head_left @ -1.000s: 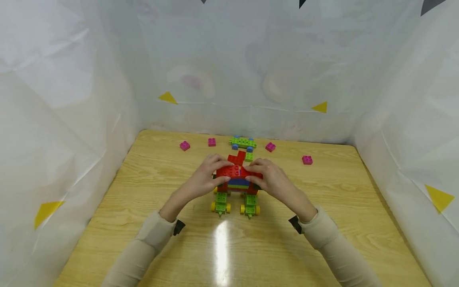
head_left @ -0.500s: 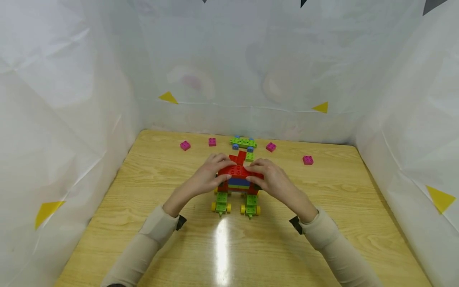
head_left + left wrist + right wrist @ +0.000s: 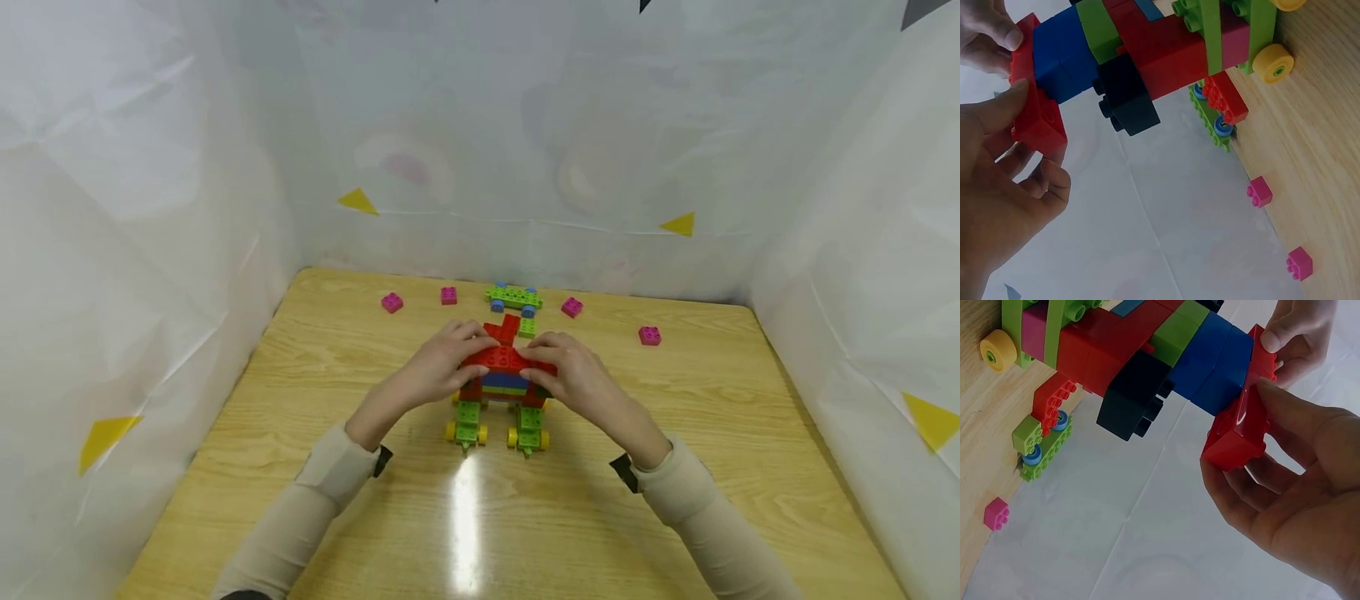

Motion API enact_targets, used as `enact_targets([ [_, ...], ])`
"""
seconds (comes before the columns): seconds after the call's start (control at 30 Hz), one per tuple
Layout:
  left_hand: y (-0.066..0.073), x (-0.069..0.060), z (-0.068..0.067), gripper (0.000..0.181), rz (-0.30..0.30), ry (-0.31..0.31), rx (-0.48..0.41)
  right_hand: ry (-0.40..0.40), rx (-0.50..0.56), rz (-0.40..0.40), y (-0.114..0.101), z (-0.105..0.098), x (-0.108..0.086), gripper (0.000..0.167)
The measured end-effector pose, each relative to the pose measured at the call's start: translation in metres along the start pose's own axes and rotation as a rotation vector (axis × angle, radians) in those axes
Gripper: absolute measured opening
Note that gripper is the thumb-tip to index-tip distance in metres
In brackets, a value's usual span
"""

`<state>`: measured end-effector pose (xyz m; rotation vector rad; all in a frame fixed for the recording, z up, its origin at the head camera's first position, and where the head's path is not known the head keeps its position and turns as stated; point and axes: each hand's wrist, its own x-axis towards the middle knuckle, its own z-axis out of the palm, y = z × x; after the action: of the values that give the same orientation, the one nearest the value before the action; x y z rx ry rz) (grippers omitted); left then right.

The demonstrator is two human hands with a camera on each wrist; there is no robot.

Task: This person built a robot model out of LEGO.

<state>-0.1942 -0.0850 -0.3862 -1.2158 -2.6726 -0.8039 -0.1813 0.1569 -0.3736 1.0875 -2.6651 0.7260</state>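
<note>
**Mid-counter, toward the far edge: one brick model, its red top row held at both ends**

Item 1: brick model (image 3: 504,382), upright and apparently standing on the counter (image 3: 570,517), nearer the far edge than the near one. Crown: red top row (image 3: 501,358). Beneath: blue bricks (image 3: 1213,359), then a lime layer (image 3: 1180,331); black bricks (image 3: 1132,394) jut out at either flank. Base: left wheeled foot (image 3: 467,423) and right wheeled foot (image 3: 529,429), green with yellow wheels, set side by side with a gap; the spacing probably gives a tall stack its steady stance.

Item 2: left hand (image 3: 435,367), grasping the row's left end, thumb on the near face, fingers over the far side.

Item 3: right hand (image 3: 581,379), grasping the right end in mirrored fashion. A paired hold of this sort seems suited to keeping the row level and sharing pressure along it.

Loose stock: red bricks (image 3: 510,329) just beyond the model, contact with their neighbours not certain; one lime brick (image 3: 527,327) beside them; one blue-wheeled base (image 3: 513,297) near the far edge. Pink bricks, four: two toward the far left corner (image 3: 392,302) (image 3: 448,295), two toward the far right (image 3: 572,307) (image 3: 650,335). All are spread apart, presumably so that each lies outside the arms' working space.
</note>
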Motion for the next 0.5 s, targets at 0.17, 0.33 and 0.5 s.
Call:
enact_targets([
  [0.17,0.002,0.004,-0.003,0.032,0.007,-0.030,0.058,0.004,-0.016,-0.004,0.001,0.000,0.000,0.031],
  [0.33,0.007,0.008,-0.008,0.032,-0.005,-0.074,0.108,0.013,-0.018,0.000,0.001,0.000,0.000,0.030],
  [0.5,0.011,0.007,-0.010,0.033,-0.026,-0.100,0.139,0.012,0.002,0.013,0.001,0.002,-0.001,0.029],
])
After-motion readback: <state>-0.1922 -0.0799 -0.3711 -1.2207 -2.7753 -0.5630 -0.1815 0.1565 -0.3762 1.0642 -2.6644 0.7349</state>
